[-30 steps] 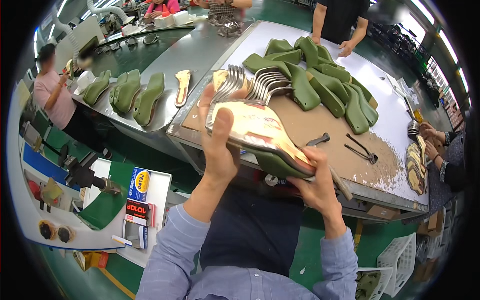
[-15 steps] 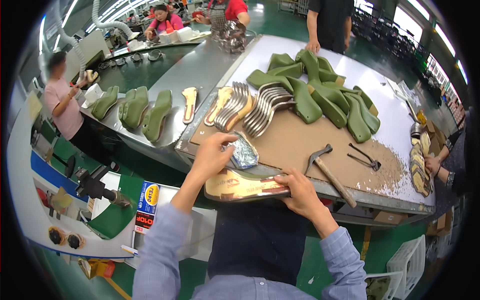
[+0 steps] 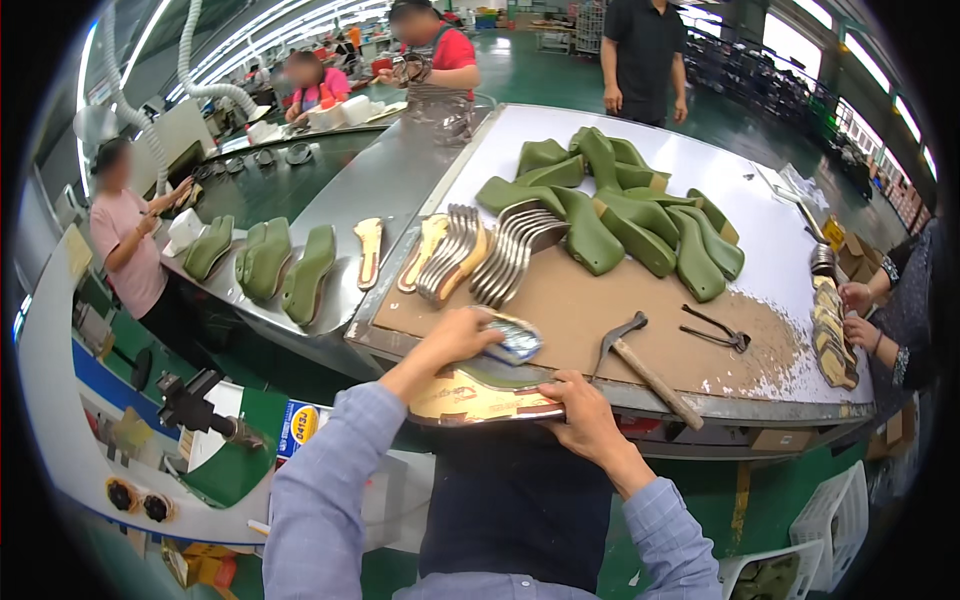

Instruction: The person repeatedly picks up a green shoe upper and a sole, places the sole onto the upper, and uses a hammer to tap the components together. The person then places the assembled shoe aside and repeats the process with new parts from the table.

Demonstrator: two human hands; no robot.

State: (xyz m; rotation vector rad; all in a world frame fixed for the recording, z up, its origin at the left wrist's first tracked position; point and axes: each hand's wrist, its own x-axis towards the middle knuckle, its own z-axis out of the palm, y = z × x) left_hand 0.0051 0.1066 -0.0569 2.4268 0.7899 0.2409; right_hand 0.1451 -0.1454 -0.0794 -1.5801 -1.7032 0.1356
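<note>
My right hand (image 3: 585,412) grips one end of a shoe last, with its fingers underneath and thumb on top. The last lies on its side in front of me. A tan insole (image 3: 475,400) with reddish-brown patches faces up on it, and a strip of green shows along the far edge. Just beyond it, my left hand (image 3: 455,340) has its fingers bent together at the left side of a small tray (image 3: 520,342) of fine, shiny metal pieces, perhaps nails. Those fingertips are partly hidden, so whatever they hold is unclear.
On the table, a hammer (image 3: 645,375) and pincers (image 3: 718,332) lie right of the tray. Curved metal strips (image 3: 515,250) stand in a row beyond it, near piled green lasts (image 3: 640,220). More lasts (image 3: 308,275) line the left bench. A co-worker's hands (image 3: 860,315) are at the right edge.
My left hand has moved down and right, from above the tray to its left side. Relative to the hammer, the tray has shifted right. My right hand keeps its grip; the view has tilted slightly.
</note>
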